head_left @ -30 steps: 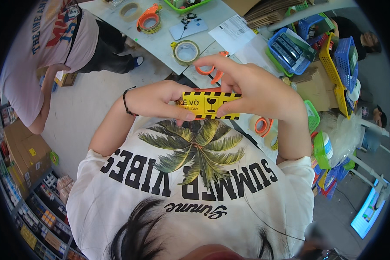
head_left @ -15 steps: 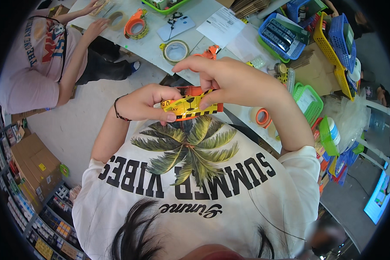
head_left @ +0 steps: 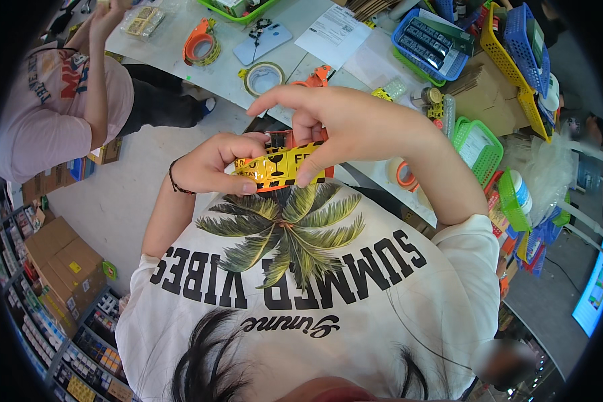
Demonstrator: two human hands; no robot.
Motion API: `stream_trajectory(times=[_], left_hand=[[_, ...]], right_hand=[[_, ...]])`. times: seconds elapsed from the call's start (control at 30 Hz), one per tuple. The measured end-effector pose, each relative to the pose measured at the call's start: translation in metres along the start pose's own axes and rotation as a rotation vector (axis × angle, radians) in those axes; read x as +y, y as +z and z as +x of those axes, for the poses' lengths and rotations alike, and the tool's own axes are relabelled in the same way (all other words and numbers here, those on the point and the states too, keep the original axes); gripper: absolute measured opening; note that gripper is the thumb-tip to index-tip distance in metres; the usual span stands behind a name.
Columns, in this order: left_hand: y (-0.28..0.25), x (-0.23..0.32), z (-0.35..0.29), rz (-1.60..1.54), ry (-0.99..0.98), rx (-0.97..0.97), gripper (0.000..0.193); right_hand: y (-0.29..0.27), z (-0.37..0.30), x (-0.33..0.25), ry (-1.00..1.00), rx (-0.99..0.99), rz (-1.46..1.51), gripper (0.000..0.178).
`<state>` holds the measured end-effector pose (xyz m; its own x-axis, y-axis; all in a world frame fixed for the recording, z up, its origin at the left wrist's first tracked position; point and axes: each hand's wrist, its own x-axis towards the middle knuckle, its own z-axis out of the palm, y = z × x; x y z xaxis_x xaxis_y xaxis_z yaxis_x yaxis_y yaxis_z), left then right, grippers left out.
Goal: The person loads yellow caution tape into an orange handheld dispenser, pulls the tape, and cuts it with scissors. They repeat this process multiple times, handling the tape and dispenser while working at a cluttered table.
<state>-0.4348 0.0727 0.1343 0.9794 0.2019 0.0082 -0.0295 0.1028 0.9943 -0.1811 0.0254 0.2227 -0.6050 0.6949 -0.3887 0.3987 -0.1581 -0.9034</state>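
Observation:
I hold a strip of yellow tape [head_left: 279,167] with black printing in front of my chest, over my white shirt with a palm tree print. My left hand [head_left: 211,164] pinches the strip's left end between thumb and fingers. My right hand [head_left: 345,124] arches over it from above, thumb pressing on the strip's right part. An orange piece of a tape dispenser [head_left: 285,139] shows just behind the strip, mostly hidden by my fingers. A dark band circles my left wrist.
A grey table [head_left: 181,67] ahead carries an orange tape dispenser [head_left: 199,45], a tape roll [head_left: 262,78], a phone [head_left: 261,41], a paper sheet [head_left: 333,35] and blue [head_left: 427,41], yellow [head_left: 516,47] and green baskets [head_left: 477,144]. A person in a pink shirt [head_left: 47,114] works at the left. Cardboard boxes [head_left: 63,258] stand lower left.
The yellow strip has sagged into a slight curve and my right hand has arched higher over it. The person at the left has reached both arms up onto the table.

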Motion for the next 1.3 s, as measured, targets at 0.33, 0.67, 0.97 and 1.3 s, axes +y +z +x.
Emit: stream_trajectory(times=[0.33,0.67,0.97,1.3], left_hand=[[0.005,0.008,0.007,0.118,-0.067,0.048,0.021],[-0.002,-0.003,0.005,0.147,0.076,-0.031,0.022],[0.025,-0.007,0.016,0.579,0.132,0.600,0.022],[0.026,-0.012,0.032,0.891,0.260,0.824,0.028]], right_hand=[[0.003,-0.002,0.005,-0.040,0.097,-0.279,0.073],[0.015,0.005,0.004,-0.118,0.306,-0.624,0.070],[0.053,-0.019,0.016,-0.439,0.992,-0.541,0.064],[0.069,0.022,0.054,-0.408,0.808,-0.032,0.110]])
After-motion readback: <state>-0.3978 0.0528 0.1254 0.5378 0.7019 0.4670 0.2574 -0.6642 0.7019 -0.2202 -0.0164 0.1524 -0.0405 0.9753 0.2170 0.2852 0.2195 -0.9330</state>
